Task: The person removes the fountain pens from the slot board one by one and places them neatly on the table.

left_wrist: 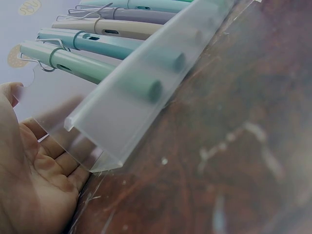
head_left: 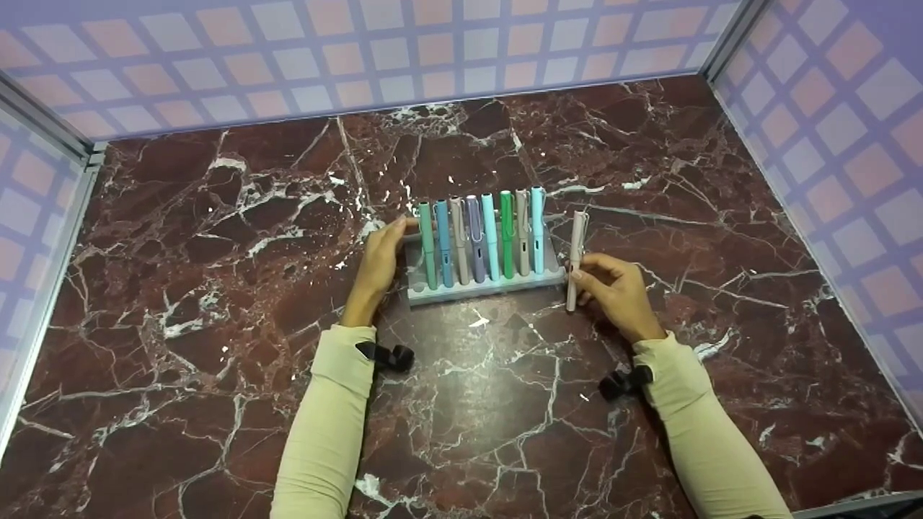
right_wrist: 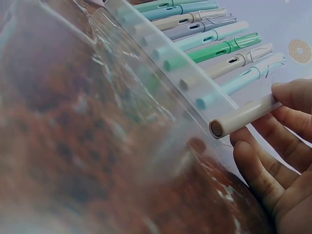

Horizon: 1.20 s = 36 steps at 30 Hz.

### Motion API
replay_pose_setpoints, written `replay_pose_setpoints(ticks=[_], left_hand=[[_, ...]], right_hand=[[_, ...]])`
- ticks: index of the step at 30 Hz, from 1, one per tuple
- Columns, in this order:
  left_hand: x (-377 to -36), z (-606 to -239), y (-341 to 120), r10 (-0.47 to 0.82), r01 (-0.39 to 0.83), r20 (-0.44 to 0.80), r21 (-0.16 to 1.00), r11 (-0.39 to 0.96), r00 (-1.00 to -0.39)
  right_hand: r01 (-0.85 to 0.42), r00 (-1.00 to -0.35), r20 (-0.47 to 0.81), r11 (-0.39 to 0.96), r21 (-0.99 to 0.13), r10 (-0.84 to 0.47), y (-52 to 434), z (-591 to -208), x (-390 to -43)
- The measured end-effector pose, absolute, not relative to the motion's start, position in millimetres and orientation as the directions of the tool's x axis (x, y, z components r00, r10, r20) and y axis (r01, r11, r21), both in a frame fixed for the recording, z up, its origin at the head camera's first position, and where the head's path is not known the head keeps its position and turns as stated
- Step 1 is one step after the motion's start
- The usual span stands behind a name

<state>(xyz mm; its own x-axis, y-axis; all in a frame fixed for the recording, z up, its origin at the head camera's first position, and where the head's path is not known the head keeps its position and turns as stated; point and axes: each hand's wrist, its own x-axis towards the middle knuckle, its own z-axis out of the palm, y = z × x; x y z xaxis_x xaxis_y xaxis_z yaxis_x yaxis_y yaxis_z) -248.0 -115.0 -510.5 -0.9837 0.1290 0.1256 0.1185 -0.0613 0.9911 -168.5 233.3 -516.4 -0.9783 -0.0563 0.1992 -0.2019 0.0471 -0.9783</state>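
A clear pen stand (head_left: 490,287) holds a slanted row of several pens, among them a sage green pen (head_left: 427,245), a bright green pen (head_left: 507,234) and a light blue pen (head_left: 537,231) at the right end. My left hand (head_left: 376,263) holds the stand's left side; in the left wrist view its fingers (left_wrist: 51,161) show through the clear plastic. Just off the stand's right end, my right hand (head_left: 613,292) pinches a pale beige pen (head_left: 576,252) between thumb and fingers, clip end up. The right wrist view shows this pen's round lower end (right_wrist: 216,128) close to the stand's edge.
The stand is on a dark red marble-patterned table (head_left: 216,346). Checkered panels (head_left: 433,50) rise along the back and both sides. Black wrist cameras (head_left: 389,357) are strapped over the pale sleeves (head_left: 321,425).
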Motion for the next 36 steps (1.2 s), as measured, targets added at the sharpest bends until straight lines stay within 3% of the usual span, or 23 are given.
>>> replay_pose_setpoints(ticks=[9, 16, 36], left_hand=[[-248.7, -511.1, -115.3, 0.146, 0.114, 0.126, 0.989, -0.09, -0.981], [-248.6, -509.0, -115.7, 0.107, 0.141, 0.137, 0.989, 0.04, -0.985], [-247.5, -509.8, -116.1, 0.145, 0.082, 0.094, 0.993, -0.084, -0.985]], right_hand=[[-0.2, -0.979, 0.197, 0.058, -0.978, -0.051, 232.2, -516.9, -168.8], [-0.204, -0.978, 0.201, 0.046, -0.978, -0.058, 231.5, -517.7, -169.7], [-0.202, -0.979, 0.197, 0.104, -0.974, -0.06, 228.7, -516.3, -168.1]])
